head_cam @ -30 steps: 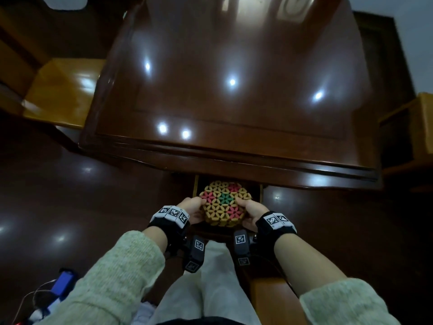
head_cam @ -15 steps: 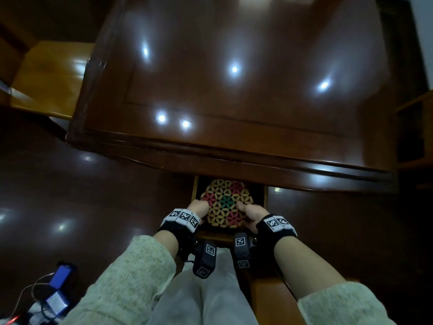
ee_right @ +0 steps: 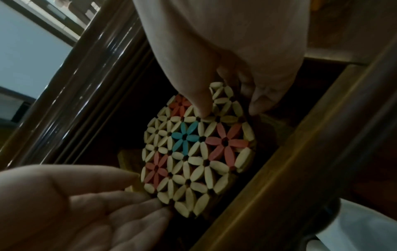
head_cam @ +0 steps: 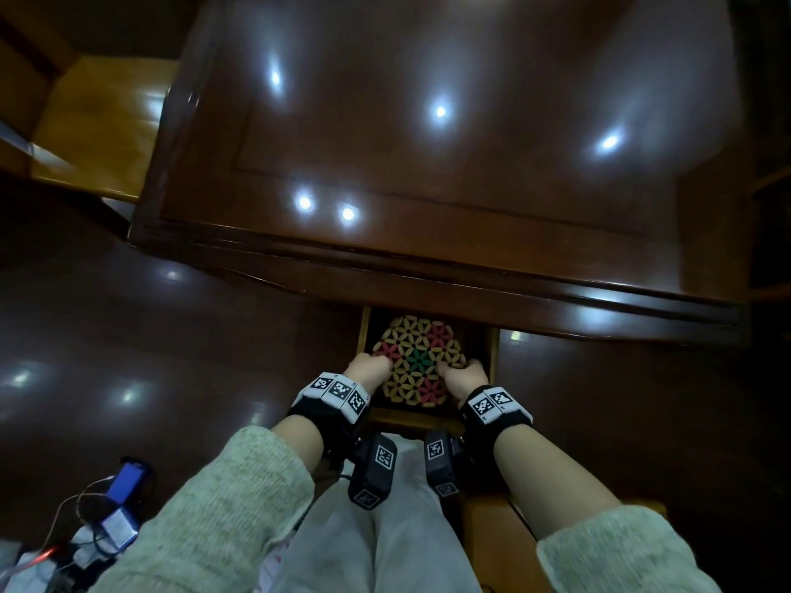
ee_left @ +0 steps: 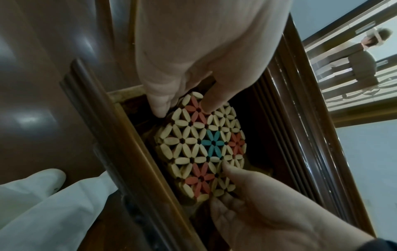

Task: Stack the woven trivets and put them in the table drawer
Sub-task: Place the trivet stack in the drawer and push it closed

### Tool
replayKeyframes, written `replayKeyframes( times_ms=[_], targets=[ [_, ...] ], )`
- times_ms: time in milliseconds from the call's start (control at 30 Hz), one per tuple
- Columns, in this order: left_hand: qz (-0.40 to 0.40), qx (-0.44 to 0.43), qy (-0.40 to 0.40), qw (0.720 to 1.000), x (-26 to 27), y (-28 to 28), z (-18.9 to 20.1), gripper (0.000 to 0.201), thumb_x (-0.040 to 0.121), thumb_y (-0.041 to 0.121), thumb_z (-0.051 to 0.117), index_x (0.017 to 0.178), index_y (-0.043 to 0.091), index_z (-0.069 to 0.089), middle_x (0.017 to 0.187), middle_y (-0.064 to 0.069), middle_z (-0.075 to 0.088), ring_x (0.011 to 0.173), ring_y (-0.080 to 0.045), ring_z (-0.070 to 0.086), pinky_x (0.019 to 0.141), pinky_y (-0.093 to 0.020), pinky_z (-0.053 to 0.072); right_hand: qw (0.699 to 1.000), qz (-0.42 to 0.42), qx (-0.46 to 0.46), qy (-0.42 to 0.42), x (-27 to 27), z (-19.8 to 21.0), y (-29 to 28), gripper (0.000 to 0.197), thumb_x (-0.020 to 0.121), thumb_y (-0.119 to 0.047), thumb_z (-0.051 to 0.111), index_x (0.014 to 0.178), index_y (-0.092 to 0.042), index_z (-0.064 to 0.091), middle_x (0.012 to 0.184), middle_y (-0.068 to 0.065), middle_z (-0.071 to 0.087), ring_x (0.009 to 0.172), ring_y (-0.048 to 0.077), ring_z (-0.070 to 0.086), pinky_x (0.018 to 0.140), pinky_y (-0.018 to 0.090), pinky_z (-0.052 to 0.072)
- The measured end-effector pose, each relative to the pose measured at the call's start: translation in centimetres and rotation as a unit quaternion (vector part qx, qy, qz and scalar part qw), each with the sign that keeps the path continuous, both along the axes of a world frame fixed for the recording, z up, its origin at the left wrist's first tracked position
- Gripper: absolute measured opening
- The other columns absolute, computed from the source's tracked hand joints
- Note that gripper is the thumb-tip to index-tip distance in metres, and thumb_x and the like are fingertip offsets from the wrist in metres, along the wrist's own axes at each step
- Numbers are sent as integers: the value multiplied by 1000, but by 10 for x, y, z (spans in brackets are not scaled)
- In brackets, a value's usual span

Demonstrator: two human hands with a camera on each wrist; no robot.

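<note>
My left hand point(head_cam: 369, 370) and right hand point(head_cam: 462, 375) pinch the round stack of bead-woven floral trivets point(head_cam: 418, 361) inside the open wooden drawer point(head_cam: 493, 348); wrist views reveal stacked edges.

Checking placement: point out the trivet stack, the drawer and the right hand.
trivet stack point(head_cam: 417, 361), head view, teal centre flower.
drawer point(head_cam: 364, 336), head view, left wall.
right hand point(head_cam: 460, 374), head view, back of hand.
</note>
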State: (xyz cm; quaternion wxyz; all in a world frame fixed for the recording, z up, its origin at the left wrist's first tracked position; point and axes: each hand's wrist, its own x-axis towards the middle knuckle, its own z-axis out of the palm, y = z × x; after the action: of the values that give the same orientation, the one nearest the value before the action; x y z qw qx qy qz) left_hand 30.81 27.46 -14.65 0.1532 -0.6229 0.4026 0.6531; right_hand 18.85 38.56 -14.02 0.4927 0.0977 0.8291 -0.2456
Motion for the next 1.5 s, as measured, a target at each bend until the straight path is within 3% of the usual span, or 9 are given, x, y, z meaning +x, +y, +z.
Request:
replayKeyframes(
  times_ms=[200,333,400,467,600,867,1133,1267,1500],
  targets=[
    [-16,-10,-16,1000,8,3,-24,72,70,26,54,134,-4,44,131,-20,53,123,-35,51,108,-44,39,997,25,-50,53,-3,7,4,66,92,-28,55,151,-23,26,150,14,33,133,35,41,108,44,39],
    [-39,-14,-31,999,8,5,0,73,70,27,54,135,-4,42,131,-20,53,121,-34,52,107,-43,41,997,51,-34,57,-8,7,1,64,91,-24,52,150,-17,29,150,15,35,132,36,42,108,43,40],
    [-45,-11,-39,998,5,4,31,58,83,22,55,132,-6,43,131,-21,52,120,-34,53,106,-42,43,996,62,-34,51,-6,11,-1,65,90,-27,53,149,-17,30,150,13,37,131,35,43,108,44,39],
    [-42,9,-41,998,3,2,48,41,94,21,49,124,-6,43,129,-21,55,116,-33,56,98,-38,46,996,64,-54,29,-5,10,-3,66,89,-31,54,150,-19,30,149,13,40,131,34,45,109,45,40],
    [-112,-5,-63,992,12,-10,57,50,95,36,50,123,-5,53,102,-16,69,82,-27,66,78,-36,52,995,68,-69,-4,-8,5,-5,67,90,-31,55,150,-18,29,146,14,43,129,33,47,107,44,42],
    [-77,-1,-88,993,26,-19,51,49,96,38,48,120,-4,54,93,-13,65,76,-24,63,69,-36,52,996,13,-75,-35,-10,2,-10,71,85,-29,59,149,-18,31,145,13,44,129,34,47,106,48,43],
    [-43,25,-95,994,25,-23,49,49,100,40,30,88,0,56,83,-14,61,72,-26,58,65,-33,47,994,34,-90,-43,-1,-7,-6,83,71,-39,59,147,-17,35,141,14,48,125,33,51,104,48,46],
    [-43,15,-86,995,26,-22,47,44,98,37,35,102,0,57,85,-12,62,69,-25,58,61,-30,46,994,36,-85,-56,-3,13,-10,69,87,-26,59,149,-15,31,142,14,47,126,33,49,104,46,45],
    [-60,-5,-106,992,33,-24,52,45,97,37,38,118,2,55,85,-10,63,67,-24,60,60,-30,46,997,20,-76,-19,-5,20,-3,58,95,-17,51,149,-12,30,147,16,43,133,32,43,111,42,37]
  ],
)
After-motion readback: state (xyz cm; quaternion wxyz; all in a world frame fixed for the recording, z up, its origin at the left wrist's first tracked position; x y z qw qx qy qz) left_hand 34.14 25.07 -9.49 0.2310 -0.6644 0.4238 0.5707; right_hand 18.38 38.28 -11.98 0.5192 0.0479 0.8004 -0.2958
